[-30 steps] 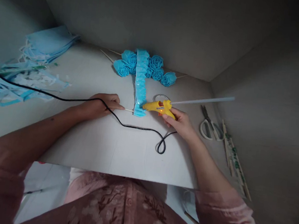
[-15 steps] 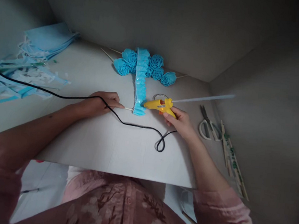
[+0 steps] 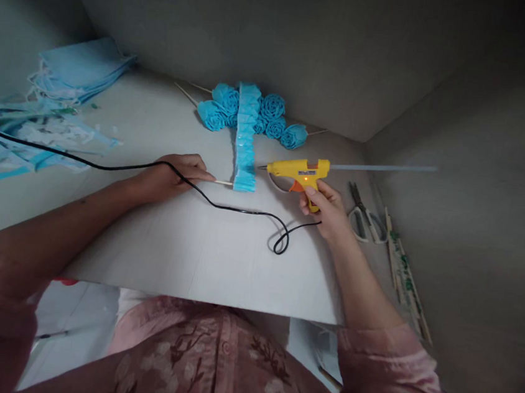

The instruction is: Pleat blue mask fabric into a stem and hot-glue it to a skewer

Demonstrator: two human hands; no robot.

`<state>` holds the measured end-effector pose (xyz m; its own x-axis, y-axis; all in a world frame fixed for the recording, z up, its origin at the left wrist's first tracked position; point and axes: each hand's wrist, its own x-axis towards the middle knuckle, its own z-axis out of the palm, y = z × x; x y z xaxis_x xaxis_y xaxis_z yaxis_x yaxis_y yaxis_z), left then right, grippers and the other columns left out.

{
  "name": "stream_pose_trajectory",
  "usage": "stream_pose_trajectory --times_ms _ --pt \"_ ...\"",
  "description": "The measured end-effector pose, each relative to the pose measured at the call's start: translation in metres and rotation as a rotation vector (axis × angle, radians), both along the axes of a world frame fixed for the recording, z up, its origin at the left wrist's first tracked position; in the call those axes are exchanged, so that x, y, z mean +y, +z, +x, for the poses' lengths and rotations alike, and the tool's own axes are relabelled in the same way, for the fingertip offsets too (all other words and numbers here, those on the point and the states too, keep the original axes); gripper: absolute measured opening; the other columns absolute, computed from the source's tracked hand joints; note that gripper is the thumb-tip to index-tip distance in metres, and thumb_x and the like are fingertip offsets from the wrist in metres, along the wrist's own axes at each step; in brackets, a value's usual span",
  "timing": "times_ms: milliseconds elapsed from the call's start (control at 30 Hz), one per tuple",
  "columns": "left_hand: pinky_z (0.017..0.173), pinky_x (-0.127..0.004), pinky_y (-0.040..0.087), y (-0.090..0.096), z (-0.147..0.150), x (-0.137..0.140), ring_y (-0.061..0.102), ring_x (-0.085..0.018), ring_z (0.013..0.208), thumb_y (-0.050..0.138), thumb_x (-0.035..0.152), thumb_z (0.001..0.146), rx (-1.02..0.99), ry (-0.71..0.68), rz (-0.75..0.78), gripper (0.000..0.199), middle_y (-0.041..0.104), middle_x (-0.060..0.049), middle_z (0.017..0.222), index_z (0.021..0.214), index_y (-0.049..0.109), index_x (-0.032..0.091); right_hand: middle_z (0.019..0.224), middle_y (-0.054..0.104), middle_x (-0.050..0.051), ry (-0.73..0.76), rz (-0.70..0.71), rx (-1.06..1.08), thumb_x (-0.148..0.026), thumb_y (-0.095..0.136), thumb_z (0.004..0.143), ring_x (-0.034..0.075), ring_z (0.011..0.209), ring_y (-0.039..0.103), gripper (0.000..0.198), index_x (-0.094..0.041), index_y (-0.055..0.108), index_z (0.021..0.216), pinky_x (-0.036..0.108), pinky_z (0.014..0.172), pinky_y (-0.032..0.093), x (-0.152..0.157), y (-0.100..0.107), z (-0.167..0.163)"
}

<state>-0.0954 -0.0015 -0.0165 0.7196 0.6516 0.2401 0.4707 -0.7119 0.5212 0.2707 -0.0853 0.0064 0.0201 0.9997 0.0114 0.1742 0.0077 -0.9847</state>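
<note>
My left hand pinches a thin wooden stick, whose far end meets the lower end of a pleated blue strip. The strip runs away from me, its far part lying over several blue rosettes on sticks. In my right hand is a yellow glue gun, gripped by its handle. Its nozzle points left, just short of the strip's right edge. A long clear glue stick juts from the gun's back. Fingers partly hide the orange trigger.
A black cord crosses over my left wrist and loops below the gun. Blue face masks are stacked at far left, above cut scraps. Scissors and green-marked sticks lie at right. Blue rosettes sit at the back.
The glue gun has moved right and slightly up, its nozzle coming away from the strip's lower end. My left hand still pinches the stick, nearly in place.
</note>
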Motion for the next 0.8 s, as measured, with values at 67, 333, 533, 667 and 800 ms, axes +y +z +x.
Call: stream_pose_trajectory --times_ms 67,333,533,667,800 --pt "0.08 -0.023 0.049 -0.0012 0.0002 -0.0002 0.068 -0.017 0.09 0.046 0.04 0.103 0.01 -0.029 -0.022 0.039 0.074 -0.007 0.107 0.113 0.079 0.023 0.064 0.054 -0.003 0.037 -0.014 -0.015 -0.065 0.078 0.075 0.009 0.051 0.043 0.046 -0.022 0.062 0.08 0.025 0.047 0.032 -0.0008 -0.0007 0.0017" --pt "0.076 -0.025 0.047 -0.0009 0.0011 0.0001 0.067 -0.018 0.087 0.048 0.037 0.099 0.062 -0.036 -0.03 0.036 0.074 -0.007 0.104 0.106 0.08 0.022 0.065 0.058 -0.001 0.185 -0.063 -0.053 -0.063 0.079 0.077 0.01 0.053 0.046 0.044 -0.02 0.072 0.085 0.025 0.049 0.036 -0.003 -0.002 0.0022" --pt "0.078 -0.026 0.047 -0.0005 0.0001 0.0009 0.066 -0.018 0.088 0.05 0.035 0.097 0.069 -0.05 -0.022 0.034 0.073 -0.007 0.103 0.107 0.08 0.022 0.066 0.058 -0.001 0.191 -0.057 -0.058 -0.062 0.078 0.078 0.01 0.053 0.046 0.044 -0.019 0.072 0.084 0.025 0.05 0.038 -0.0033 -0.0037 0.003" --pt "0.077 -0.025 0.047 -0.0031 -0.0001 0.0023 0.066 -0.018 0.087 0.05 0.036 0.098 0.067 -0.048 -0.01 0.034 0.073 -0.007 0.103 0.104 0.08 0.021 0.067 0.059 0.0 0.21 -0.057 -0.068 -0.062 0.077 0.082 0.01 0.056 0.049 0.043 -0.019 0.074 0.085 0.025 0.051 0.038 -0.003 -0.0071 0.0035" --pt "0.077 -0.025 0.046 -0.0046 -0.0007 0.003 0.065 -0.017 0.086 0.048 0.038 0.1 0.063 -0.053 -0.004 0.036 0.073 -0.006 0.102 0.105 0.08 0.021 0.066 0.059 0.0 0.239 -0.052 -0.099 -0.063 0.079 0.08 0.01 0.057 0.049 0.046 -0.018 0.075 0.089 0.024 0.051 0.038 -0.0023 -0.0066 0.0029"
